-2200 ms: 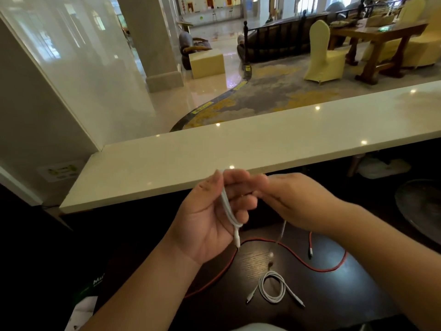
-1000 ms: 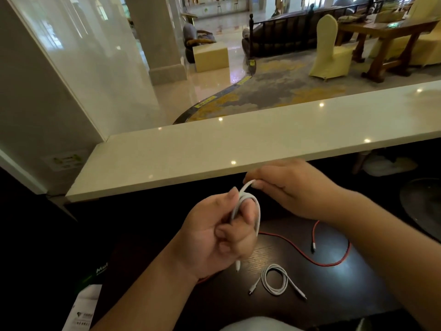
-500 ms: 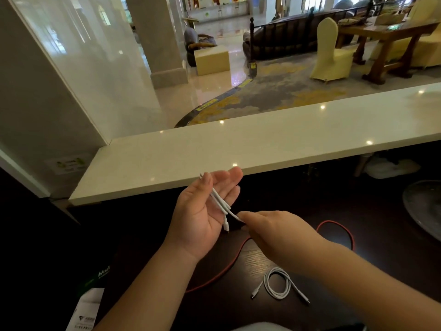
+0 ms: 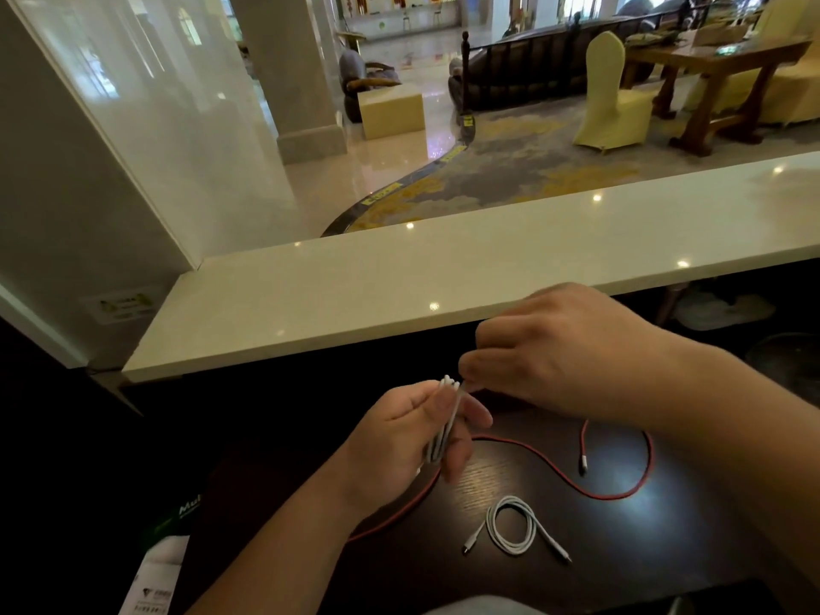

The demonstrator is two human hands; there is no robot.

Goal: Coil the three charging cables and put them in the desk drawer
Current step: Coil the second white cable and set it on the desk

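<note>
Head view, left hand (image 4: 399,441) gripping folded white cable (image 4: 446,421), right hand (image 4: 559,352) seemingly pinching it

A long pale counter (image 4: 443,281) runs across the front, with small lights shining on it. Behind it is a big hall with a shiny floor (image 4: 399,139) and a patterned carpet (image 4: 532,179). A thick pillar (image 4: 288,73) stands there, near a covered yellow chair (image 4: 610,99) and a wooden table (image 4: 719,68).

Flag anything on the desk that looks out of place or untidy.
The red cable sprawls uncoiled across the dark desk, passing under the left hand. The white cable beside it is already coiled. Nothing looks damaged or spilled.
</note>
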